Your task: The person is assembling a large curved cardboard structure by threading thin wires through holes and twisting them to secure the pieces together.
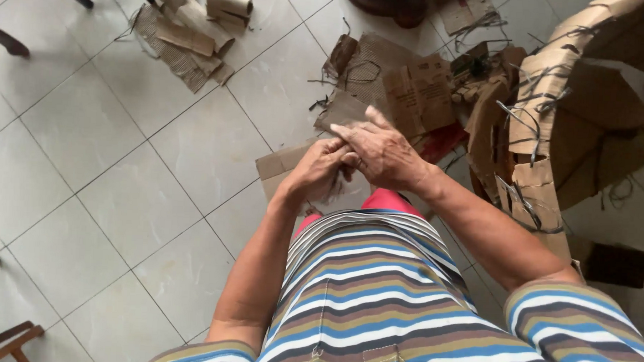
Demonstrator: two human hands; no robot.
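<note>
My left hand [321, 168] and my right hand [381, 153] meet in front of my striped shirt, above my lap. The left hand's fingers are curled around something small and dark, seemingly a thin strip or cord, though it is mostly hidden. The right hand lies over the left with fingers stretched out toward it, touching the same spot. A flat piece of cardboard [280, 164] lies on the tiled floor just beneath the hands.
Torn cardboard pieces [393, 87] and dark cords litter the floor ahead. A large cardboard structure bound with cords [574, 104] stands at the right. More cardboard scraps and a roll [199, 27] lie at the far left. Chair legs [3, 334] show at the lower left.
</note>
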